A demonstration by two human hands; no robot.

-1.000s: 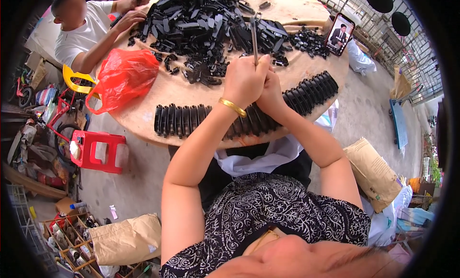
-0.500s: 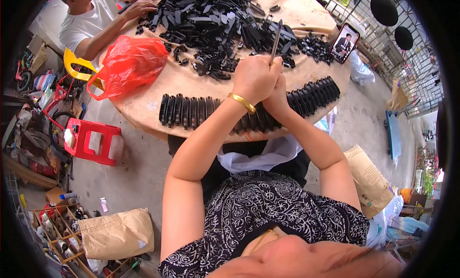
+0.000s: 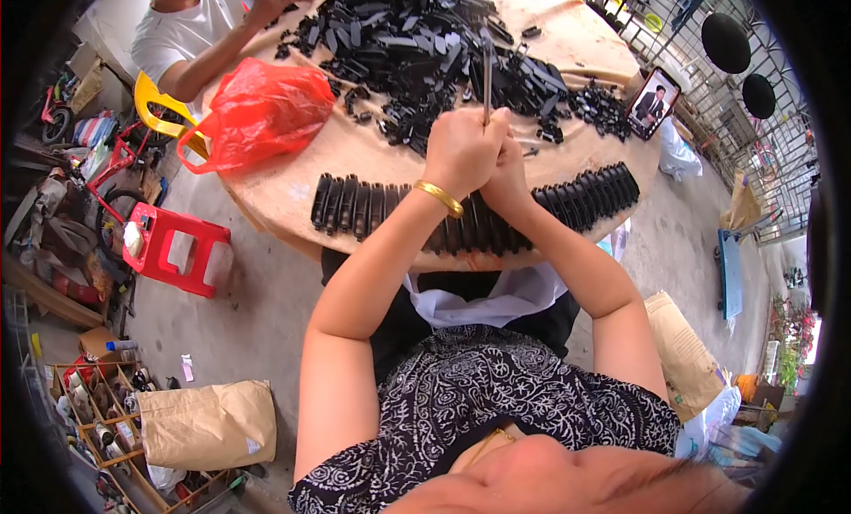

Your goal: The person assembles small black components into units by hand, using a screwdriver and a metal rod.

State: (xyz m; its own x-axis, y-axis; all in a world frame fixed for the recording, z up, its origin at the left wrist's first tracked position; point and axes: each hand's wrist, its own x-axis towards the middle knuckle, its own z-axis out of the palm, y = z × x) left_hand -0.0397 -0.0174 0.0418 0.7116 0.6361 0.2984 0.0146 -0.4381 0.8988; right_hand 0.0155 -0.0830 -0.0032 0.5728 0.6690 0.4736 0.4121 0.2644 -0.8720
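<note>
Beyond the touching hands [image 3: 463, 149] juts a slim metal rod [image 3: 487, 78].

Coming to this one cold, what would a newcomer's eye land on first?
Probably the large heap of black parts on the far side of the table, with a bright red plastic bag to its left. Next, at the centre, the left hand, gold bracelet at its wrist, grips a thin metal tool, the right hand close against it. A curved row of black pieces lines the near edge.

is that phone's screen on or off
On: the phone's screen is lit, showing a figure in a dark suit.
</note>
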